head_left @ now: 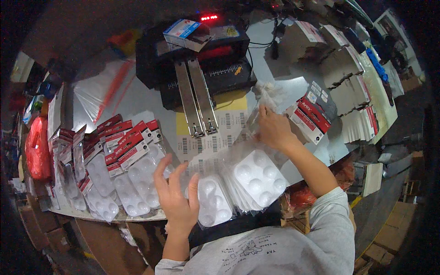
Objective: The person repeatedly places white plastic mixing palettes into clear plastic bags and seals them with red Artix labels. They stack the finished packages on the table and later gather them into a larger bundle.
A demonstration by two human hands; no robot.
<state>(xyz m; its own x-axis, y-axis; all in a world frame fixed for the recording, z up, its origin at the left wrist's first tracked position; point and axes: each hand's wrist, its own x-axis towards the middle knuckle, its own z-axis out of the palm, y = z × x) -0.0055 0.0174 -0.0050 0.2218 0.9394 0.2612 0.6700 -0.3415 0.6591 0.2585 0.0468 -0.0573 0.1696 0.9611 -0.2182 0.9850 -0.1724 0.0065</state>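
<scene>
My left hand (pixel 176 195) is raised over the near edge of the table with its fingers spread, holding nothing. It is beside a stack of white plastic paint palettes (pixel 261 178) in clear wrapping, with another wrapped palette (pixel 210 201) nearest to it. My right hand (pixel 276 130) reaches past the stack, fingers bent, next to a crumpled whitish clear plastic piece (pixel 270 95). Something filmy and blurred shows at its fingertips; I cannot make out what it is. Between the hands lies a sheet of barcode labels (pixel 213 144).
A black machine (pixel 197 68) with two metal rails stands at the back, a small box (pixel 186 33) on top. At left are packaged palettes (pixel 133 174) with red header cards. Card stacks (pixel 355 96) and a red-white card pack (pixel 311 117) are at right. Clear bags (pixel 98 89) lie far left.
</scene>
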